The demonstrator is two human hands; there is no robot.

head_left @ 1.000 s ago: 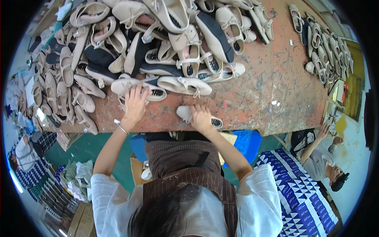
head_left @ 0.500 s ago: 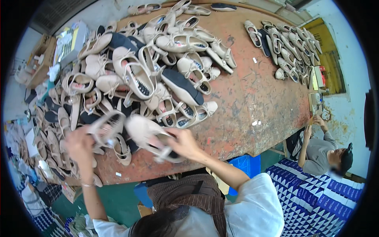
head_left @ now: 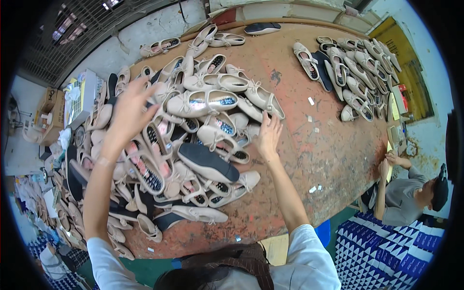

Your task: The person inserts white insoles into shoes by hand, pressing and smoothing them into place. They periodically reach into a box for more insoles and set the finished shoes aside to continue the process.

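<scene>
A large heap of beige strap shoes with small bows and dark soles covers the left of the worktable. My left hand [head_left: 129,110], blurred by motion, is over the heap's left side with its fingers spread and nothing seen in them. At the heap's right edge, my right hand [head_left: 269,137] reaches forward, fingers apart, their tips at the end of a beige shoe [head_left: 262,98]. Between my hands lies another beige shoe [head_left: 203,102] with a patterned insole. A shoe turned sole up [head_left: 208,162] rests nearer to me.
A second pile of beige shoes [head_left: 358,72] sits at the far right of the worn brown worktable [head_left: 290,193]. One dark-soled shoe [head_left: 262,28] lies at the back edge. Another person [head_left: 411,188] is at the table's right end, beside blue-and-white patterned boxes [head_left: 382,251].
Both hands have let go of the shoes they held near the front edge and moved forward over the heap. A beige shoe now lies sideways at the heap's near side. The view has shifted.
</scene>
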